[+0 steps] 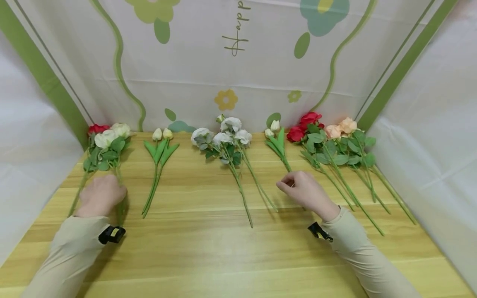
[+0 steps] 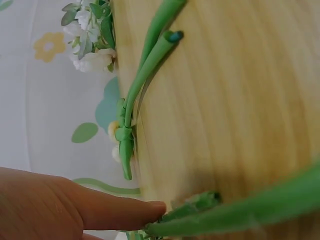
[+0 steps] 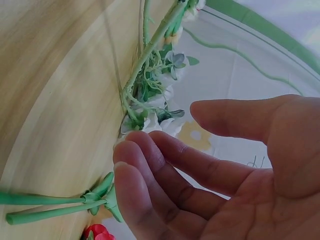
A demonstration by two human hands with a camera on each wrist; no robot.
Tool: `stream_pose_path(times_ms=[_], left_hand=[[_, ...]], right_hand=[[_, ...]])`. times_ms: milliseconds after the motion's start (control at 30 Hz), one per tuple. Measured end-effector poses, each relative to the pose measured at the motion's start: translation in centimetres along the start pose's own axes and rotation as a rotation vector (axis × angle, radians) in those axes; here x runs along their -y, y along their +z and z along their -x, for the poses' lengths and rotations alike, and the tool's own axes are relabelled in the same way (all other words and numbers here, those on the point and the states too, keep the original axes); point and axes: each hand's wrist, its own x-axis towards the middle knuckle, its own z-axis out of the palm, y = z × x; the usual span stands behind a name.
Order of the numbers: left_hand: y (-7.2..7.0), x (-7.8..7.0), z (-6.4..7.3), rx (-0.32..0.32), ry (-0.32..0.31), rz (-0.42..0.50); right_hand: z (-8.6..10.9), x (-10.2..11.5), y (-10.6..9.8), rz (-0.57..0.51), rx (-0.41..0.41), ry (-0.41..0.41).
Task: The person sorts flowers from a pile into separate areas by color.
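Note:
At the left, my left hand (image 1: 102,194) is over the stems of a bunch with white flowers (image 1: 106,138) and a red bloom (image 1: 98,129). In the left wrist view its thumb presses against a green stem (image 2: 250,212); the other fingers are mostly hidden. My right hand (image 1: 305,192) hovers over the stem ends of two white tulips (image 1: 277,142), holding nothing. Seen from the right wrist, its fingers (image 3: 185,187) are loosely bent, with the thumb standing apart from them. The tulips' green stems (image 3: 50,202) lie below that hand, on the table.
Two more tulips (image 1: 160,151) lie right of my left hand. White roses (image 1: 229,134) with crossing stems lie mid-table. Red roses (image 1: 305,124) and peach roses (image 1: 343,127) are at the right. A printed cloth (image 1: 193,62) rises behind the wooden table (image 1: 208,260).

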Motion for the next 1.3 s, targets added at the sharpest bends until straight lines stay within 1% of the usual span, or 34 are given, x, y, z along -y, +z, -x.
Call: stream_pose_path(times_ms=[133,267,400,567,700,800,933,1133,1233,1300], left_hand=[[0.0,0.2,0.0,-0.014,0.006,0.001],[-0.2,0.4,-0.1,-0.053,0.004,0.000],[-0.2,0.6,-0.1,-0.062,0.006,0.004],[-0.6,0.8,0.0,-0.060,0.014,0.043],[-1.0,0.7,0.4,-0.088,0.008,0.073],[-1.1,0.5,0.7,-0.134,0.002,0.080],[-1.1,0.2,0.9,-0.195,0.009,0.089],[-1.0,-0.2,1.0,-0.235,0.011,0.112],[-1.1,-0.4,1.0,-0.297,0.009,0.126],[-1.2,-0.5,1.0,-0.358,0.015,0.129]], right_hand=[[0.0,0.2,0.0,0.015,-0.003,0.000],[0.0,0.4,0.0,0.021,-0.009,0.003],[0.0,0.5,0.0,0.022,-0.010,0.005],[0.0,0.6,0.1,0.023,0.001,0.007],[0.0,0.7,0.2,0.016,0.005,0.004],[0.0,0.8,0.2,0.011,0.002,0.000],[0.0,0.7,0.3,0.009,-0.001,-0.007],[0.1,0.8,0.3,0.004,0.003,-0.009],[0.1,0.7,0.3,0.007,0.000,-0.007],[0.2,0.7,0.3,0.007,-0.002,-0.010]])
